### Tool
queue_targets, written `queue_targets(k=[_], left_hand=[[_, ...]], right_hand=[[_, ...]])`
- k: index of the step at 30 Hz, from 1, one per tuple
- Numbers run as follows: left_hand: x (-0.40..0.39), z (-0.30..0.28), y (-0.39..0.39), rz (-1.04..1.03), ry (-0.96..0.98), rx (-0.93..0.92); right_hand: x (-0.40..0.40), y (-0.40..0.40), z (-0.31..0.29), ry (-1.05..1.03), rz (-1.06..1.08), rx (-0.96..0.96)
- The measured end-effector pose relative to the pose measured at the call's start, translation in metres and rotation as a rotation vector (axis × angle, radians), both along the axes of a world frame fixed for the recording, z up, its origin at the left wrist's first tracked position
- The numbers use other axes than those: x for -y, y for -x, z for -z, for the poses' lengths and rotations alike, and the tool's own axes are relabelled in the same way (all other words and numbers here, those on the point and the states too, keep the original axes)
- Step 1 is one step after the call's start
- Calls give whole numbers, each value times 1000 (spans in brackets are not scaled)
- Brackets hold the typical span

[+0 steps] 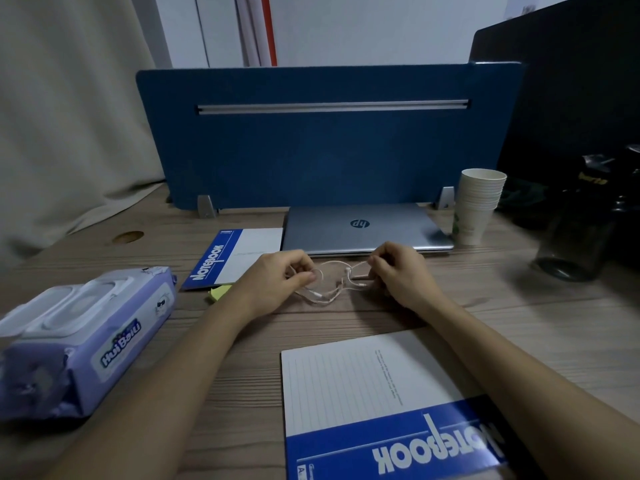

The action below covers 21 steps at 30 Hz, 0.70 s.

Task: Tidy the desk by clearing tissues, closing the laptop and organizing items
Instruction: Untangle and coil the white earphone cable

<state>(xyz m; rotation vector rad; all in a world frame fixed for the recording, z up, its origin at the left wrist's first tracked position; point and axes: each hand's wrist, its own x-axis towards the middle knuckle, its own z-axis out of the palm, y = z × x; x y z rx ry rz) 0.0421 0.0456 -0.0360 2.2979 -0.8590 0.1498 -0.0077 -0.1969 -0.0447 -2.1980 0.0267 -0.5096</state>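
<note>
A white earphone cable (329, 287) lies in loose loops on the wooden desk (519, 327), just in front of the closed silver laptop (363, 228). My left hand (277, 280) pinches one end of the cable and my right hand (398, 271) pinches the other end, with the loops hanging between them. One blue-and-white notebook (235, 254) lies left of the laptop. Another notebook (374, 403) lies near me, under my right forearm.
A purple wet-wipes pack (83, 341) sits at the left. A yellow sticky-note pad (220, 292) peeks out by my left wrist. A stack of paper cups (478, 206) and a dark bottle (578, 230) stand right. A blue divider panel (329, 150) backs the desk.
</note>
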Motion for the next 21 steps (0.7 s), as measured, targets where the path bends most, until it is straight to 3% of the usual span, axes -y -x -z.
queue_targets(k=[5,9,13,18,21], left_hand=[[-12,-3,-4,-124,69,62],[-20,-5,-5,-201,95,83],[-22,-8,-6,-257,84,93],[-30,-9,-10,-379,124,121],[-37,-6,-14,-473,151,69]], right_hand=[[7,-2,1,-294,42,3],[9,-3,-3,-659,56,22],[15,-2,-5,-751,113,11],[27,-2,-12,-1028,181,102],[35,-4,-11,-1060,271,104]])
